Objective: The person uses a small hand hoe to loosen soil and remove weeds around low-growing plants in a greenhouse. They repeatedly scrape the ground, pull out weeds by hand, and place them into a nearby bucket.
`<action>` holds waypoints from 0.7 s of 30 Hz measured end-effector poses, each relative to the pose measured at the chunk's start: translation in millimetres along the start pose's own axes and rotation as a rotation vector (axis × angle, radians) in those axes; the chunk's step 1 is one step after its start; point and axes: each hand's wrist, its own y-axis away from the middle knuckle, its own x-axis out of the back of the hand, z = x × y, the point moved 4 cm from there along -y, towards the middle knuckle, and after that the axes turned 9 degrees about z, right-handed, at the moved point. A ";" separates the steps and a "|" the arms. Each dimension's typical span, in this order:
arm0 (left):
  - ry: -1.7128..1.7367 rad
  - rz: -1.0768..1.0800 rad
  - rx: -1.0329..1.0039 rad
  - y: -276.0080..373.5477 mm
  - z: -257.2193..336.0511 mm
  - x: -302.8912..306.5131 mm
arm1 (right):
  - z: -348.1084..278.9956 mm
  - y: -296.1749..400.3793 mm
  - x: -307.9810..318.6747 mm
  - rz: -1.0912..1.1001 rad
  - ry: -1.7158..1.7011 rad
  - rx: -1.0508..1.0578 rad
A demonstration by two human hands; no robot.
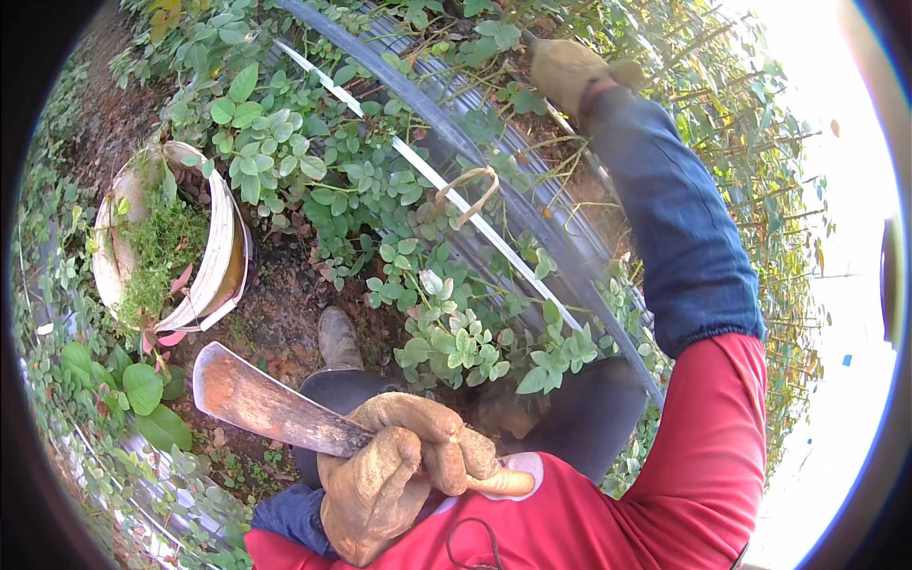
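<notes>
My left hand (399,463), in a tan leather work glove, is closed around the pale wooden handle (509,482) of a hand tool with a broad, worn metal blade (263,402). That blade points left, over the soil near my knee. Stretched out to the top right, my gloved right hand (570,71) is among leafy stems beside ribbed grey plastic. Its fingertips are partly hidden by foliage, so its grip is unclear. Green leafy plants (370,171), which look like rose bushes, spread between my hands.
A white bucket (221,249) with pulled green plants stands on the soil at left. A dark hose or pipe (427,107) and a thin white strip (484,228) cross the plants diagonally. My boot (339,338) rests on the ground. Dense stems line the right.
</notes>
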 end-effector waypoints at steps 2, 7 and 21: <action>0.043 0.025 0.011 -0.9 -2.6 -1.1 | -26.9 -17.3 -15.8 -0.126 0.309 0.123; -0.030 0.000 0.050 -1.6 -4.1 -7.4 | -10.8 -82.6 -125.8 -0.423 0.278 0.140; 0.221 -0.079 0.199 -8.9 -1.9 -2.1 | -16.1 -41.5 -35.9 -0.154 0.407 0.241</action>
